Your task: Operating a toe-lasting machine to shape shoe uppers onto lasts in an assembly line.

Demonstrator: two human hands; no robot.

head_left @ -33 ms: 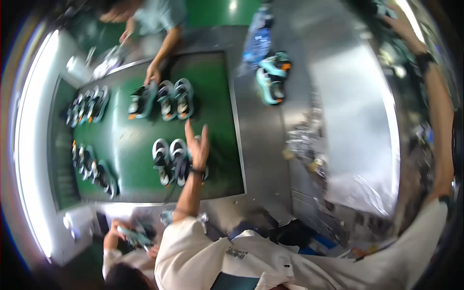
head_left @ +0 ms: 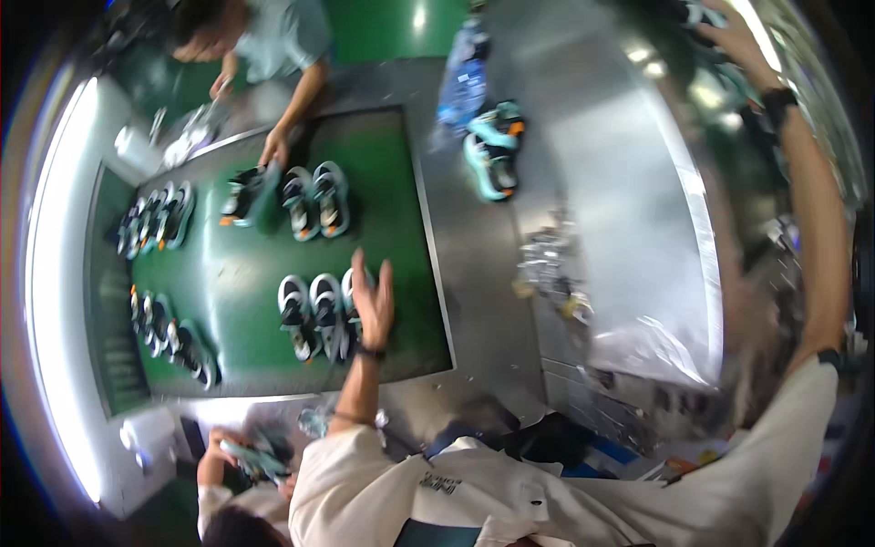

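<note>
My left hand (head_left: 372,305), fingers spread, hovers over the right end of a row of sneakers on the green conveyor belt (head_left: 246,342). It partly covers the sneaker (head_left: 349,294) nearest it; whether they touch I cannot tell. Beside that one stand a black-and-white sneaker (head_left: 325,305) and another sneaker (head_left: 293,310). Far out at the upper right, my right hand (head_left: 736,44) has its fingers closed around a white and teal sneaker (head_left: 700,15), blurred and cut off by the picture's rim.
Across the belt a co-worker's hand (head_left: 274,146) touches a sneaker (head_left: 244,196), beside a pair (head_left: 314,201). More sneakers (head_left: 157,217) line the left. Two teal sneakers (head_left: 494,153) and a plastic bottle (head_left: 467,87) rest on the metal table (head_left: 638,201). Another person (head_left: 239,524) holds a shoe at lower left.
The view has shifted, so the belt and sneakers appear slightly lower and further left. My left hand sits a little lower against the sneaker row, over the rightmost one.
</note>
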